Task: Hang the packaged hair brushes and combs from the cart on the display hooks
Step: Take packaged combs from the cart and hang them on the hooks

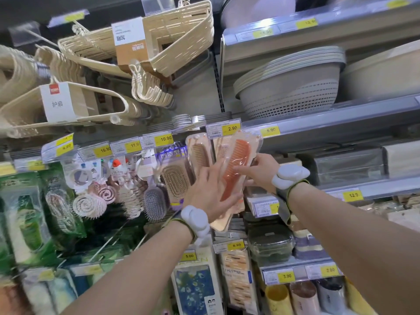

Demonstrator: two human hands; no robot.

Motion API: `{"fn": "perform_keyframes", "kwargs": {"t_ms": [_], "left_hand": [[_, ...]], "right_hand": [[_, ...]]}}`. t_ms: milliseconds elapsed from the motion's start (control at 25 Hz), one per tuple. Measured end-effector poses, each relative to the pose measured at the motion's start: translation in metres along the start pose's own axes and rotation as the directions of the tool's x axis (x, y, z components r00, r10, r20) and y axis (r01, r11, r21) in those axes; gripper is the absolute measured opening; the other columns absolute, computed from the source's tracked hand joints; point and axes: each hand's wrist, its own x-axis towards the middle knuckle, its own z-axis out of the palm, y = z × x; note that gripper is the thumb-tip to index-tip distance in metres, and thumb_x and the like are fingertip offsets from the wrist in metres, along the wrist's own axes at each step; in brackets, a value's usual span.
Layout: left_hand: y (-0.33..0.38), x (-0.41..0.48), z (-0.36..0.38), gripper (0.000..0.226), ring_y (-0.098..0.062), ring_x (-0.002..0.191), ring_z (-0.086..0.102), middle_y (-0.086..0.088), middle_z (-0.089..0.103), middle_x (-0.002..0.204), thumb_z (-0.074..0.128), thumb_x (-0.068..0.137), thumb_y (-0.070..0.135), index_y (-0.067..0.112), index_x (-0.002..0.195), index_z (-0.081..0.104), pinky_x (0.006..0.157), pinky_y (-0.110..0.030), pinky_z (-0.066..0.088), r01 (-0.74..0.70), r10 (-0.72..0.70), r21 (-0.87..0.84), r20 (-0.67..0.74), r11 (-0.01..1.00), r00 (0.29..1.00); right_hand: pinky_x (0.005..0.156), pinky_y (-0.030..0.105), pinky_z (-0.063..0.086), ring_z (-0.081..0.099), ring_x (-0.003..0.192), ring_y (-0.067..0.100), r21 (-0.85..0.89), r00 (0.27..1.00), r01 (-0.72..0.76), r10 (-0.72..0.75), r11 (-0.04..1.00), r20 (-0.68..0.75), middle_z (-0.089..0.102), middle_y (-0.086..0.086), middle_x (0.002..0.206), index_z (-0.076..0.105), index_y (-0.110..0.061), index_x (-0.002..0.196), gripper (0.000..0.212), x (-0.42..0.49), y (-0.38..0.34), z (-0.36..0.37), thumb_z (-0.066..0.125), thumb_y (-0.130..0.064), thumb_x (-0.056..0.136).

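An orange comb in a clear package (236, 164) is held up against the display, tilted to the right. My right hand (261, 171) grips its right edge with the fingertips. My left hand (209, 192) lies flat against the lower left of the package, fingers spread along it. Behind it hang a tan comb package (198, 153) and another comb package (221, 147). Left of these hang a wooden paddle brush package (175, 178) and a grey brush (155, 202). The hook itself is hidden behind the packages. The cart is out of view.
Beige clothes hangers (145, 42) hang above. Stacked perforated baskets (291, 87) sit on the upper right shelf. Yellow price tags (230, 128) line the shelf rails. Green packaged items (29, 214) hang at the left; cups (302, 298) and lidded boxes (270, 246) fill the lower right shelves.
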Motion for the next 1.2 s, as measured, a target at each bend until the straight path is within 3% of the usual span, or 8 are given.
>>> {"fn": "perform_keyframes", "kwargs": {"t_ms": [120, 240, 280, 360, 440, 640, 800, 1200], "left_hand": [[-0.002, -0.005, 0.0, 0.101, -0.025, 0.095, 0.06, 0.0, 0.038, 0.121, 0.067, 0.074, 0.056, 0.04, 0.148, 0.0, 0.07, -0.042, 0.057, 0.028, -0.028, 0.016, -0.017, 0.999, 0.999], [-0.018, -0.007, -0.006, 0.099, -0.026, 0.091, 0.06, -0.003, 0.038, 0.119, 0.066, 0.077, 0.052, 0.039, 0.148, -0.001, 0.067, -0.041, 0.057, 0.082, -0.078, 0.056, -0.072, 0.995, 0.994], [-0.024, -0.008, -0.01, 0.097, -0.025, 0.089, 0.06, -0.004, 0.038, 0.119, 0.064, 0.078, 0.052, 0.04, 0.148, -0.002, 0.065, -0.039, 0.057, 0.108, -0.099, 0.087, -0.101, 0.99, 0.99], [-0.036, -0.009, -0.018, 0.096, -0.025, 0.085, 0.059, -0.006, 0.038, 0.118, 0.063, 0.08, 0.053, 0.041, 0.147, -0.004, 0.059, -0.036, 0.055, 0.162, -0.137, 0.178, -0.144, 0.971, 0.98], [-0.045, -0.011, -0.023, 0.096, -0.027, 0.089, 0.059, -0.008, 0.037, 0.122, 0.064, 0.08, 0.053, 0.042, 0.147, -0.004, 0.058, -0.034, 0.053, 0.209, -0.178, 0.253, -0.14, 0.945, 0.974], [-0.05, -0.007, -0.025, 0.097, -0.032, 0.11, 0.053, -0.013, 0.028, 0.134, 0.064, 0.08, 0.055, 0.042, 0.15, -0.003, 0.074, -0.039, 0.055, 0.33, -0.33, 0.324, -0.055, 0.887, 0.942], [-0.056, 0.005, -0.019, 0.098, -0.034, 0.109, 0.053, -0.014, 0.03, 0.135, 0.063, 0.08, 0.058, 0.039, 0.151, -0.001, 0.079, -0.04, 0.051, 0.381, -0.384, 0.294, -0.049, 0.877, 0.922], [-0.048, 0.019, 0.005, 0.097, -0.034, 0.104, 0.055, -0.018, 0.035, 0.128, 0.056, 0.083, 0.064, 0.031, 0.152, -0.003, 0.073, -0.036, 0.047, 0.388, -0.431, 0.386, 0.029, 0.837, 0.902]], "right_hand": [[0.075, 0.032, 0.061, 0.072, 0.088, 0.017, 0.01, 0.997, 0.073, -0.073, 0.997, 0.004, 0.074, 0.002, 0.091, 0.069, -0.013, 0.095, 0.015, 0.0, -0.005, 0.019, 0.074, -0.021, 0.083], [0.079, 0.025, 0.057, 0.069, 0.091, 0.01, -0.253, 0.968, 0.206, -0.159, 0.945, 0.195, 0.072, -0.005, 0.097, 0.068, -0.018, 0.106, 0.029, -0.001, -0.004, 0.019, 0.076, -0.026, 0.079], [0.088, 0.029, 0.055, 0.067, 0.098, 0.009, -0.382, 0.961, 0.223, -0.136, 0.897, 0.241, 0.071, -0.008, 0.106, 0.066, -0.022, 0.113, 0.037, 0.001, 0.0, 0.017, 0.076, -0.03, 0.078], [0.1, 0.035, 0.048, 0.061, 0.112, 0.013, -0.64, 0.981, 0.182, -0.092, 0.746, 0.172, 0.064, -0.009, 0.124, 0.061, -0.03, 0.124, 0.045, 0.01, 0.007, 0.01, 0.067, -0.036, 0.081], [0.098, 0.033, 0.047, 0.059, 0.115, 0.02, -0.789, 0.992, 0.118, -0.108, 0.603, 0.066, 0.055, -0.001, 0.132, 0.058, -0.027, 0.129, 0.045, 0.017, 0.01, 0.001, 0.06, -0.035, 0.085], [0.101, 0.036, 0.046, 0.05, 0.125, 0.025, -0.886, 1.0, -0.004, 0.012, 0.465, 0.002, 0.046, 0.006, 0.141, 0.042, -0.02, 0.141, 0.064, 0.035, 0.021, -0.01, 0.061, -0.041, 0.084], [0.1, 0.038, 0.042, 0.045, 0.126, 0.025, -0.939, 0.997, -0.028, 0.072, 0.343, -0.004, 0.044, 0.004, 0.139, 0.043, -0.021, 0.138, 0.063, 0.043, 0.04, -0.012, 0.059, -0.048, 0.083], [0.08, 0.037, 0.037, 0.044, 0.115, 0.027, -0.922, 1.0, -0.019, 0.0, 0.388, -0.021, 0.047, 0.005, 0.121, 0.054, -0.022, 0.122, 0.054, 0.055, 0.047, -0.013, 0.054, -0.055, 0.079]]}}
